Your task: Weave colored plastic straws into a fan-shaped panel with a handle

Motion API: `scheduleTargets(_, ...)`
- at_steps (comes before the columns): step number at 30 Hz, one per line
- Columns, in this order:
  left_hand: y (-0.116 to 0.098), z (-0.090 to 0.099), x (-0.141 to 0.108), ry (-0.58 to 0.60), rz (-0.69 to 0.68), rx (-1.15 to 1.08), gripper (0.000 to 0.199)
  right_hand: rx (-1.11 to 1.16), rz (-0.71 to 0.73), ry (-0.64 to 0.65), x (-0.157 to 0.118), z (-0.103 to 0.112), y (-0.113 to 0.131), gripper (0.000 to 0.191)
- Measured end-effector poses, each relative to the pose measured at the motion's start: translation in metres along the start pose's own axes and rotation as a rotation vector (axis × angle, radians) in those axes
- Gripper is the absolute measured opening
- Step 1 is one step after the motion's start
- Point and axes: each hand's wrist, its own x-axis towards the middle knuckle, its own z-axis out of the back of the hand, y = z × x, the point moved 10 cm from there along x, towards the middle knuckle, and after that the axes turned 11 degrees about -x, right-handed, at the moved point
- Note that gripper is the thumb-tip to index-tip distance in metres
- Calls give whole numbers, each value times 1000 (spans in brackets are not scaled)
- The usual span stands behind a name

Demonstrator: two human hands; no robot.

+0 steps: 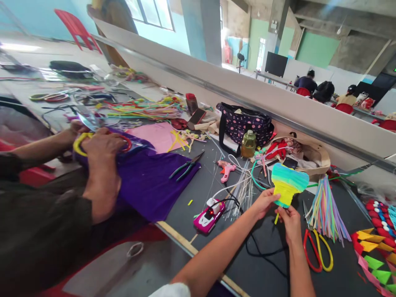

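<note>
A flat flower-like piece (289, 185) shows blue and turquoise across its top and yellow below, with a ridged surface that looks like pipe cleaners. My left hand (265, 202) pinches its lower left side. At its bottom edge, the fingers of my right hand (289, 218) are closed on the same piece. A short yellow stem (276, 218) sticks down between the hands. Just right of my right hand lie scissors (318, 249) with one red and one yellow handle. Behind them a bundle of pastel pipe cleaners (329, 206) fans out on the dark table.
At left, a co-worker's hands (100, 144) hold scissors over purple cloth (157, 181). Pliers (187, 167), a pink glue gun (226, 170) and a magenta power strip (209, 216) with cables lie mid-table. A dotted bag (247, 121) and a bottle (248, 144) stand by the partition (216, 74).
</note>
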Motion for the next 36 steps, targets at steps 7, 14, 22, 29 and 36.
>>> scheduleTargets(7,1,-4,-5,11,-27,59,45,-112,34,11,0,10,8,35)
scheduleTargets(14,2,-4,-24,-2,6,131,46,44,162,-296,-8,54,37,30)
scheduleTargets(22,12,-9,-43,3,25,147,48,121,145,-358,-15,52,35,29)
scheduleTargets(29,-21,-16,-50,-159,-314,259,36,139,105,-259,-13,30,26,46)
scheduleTargets(36,-33,-58,-62,-33,-465,467,52,135,194,-62,-20,9,47,60)
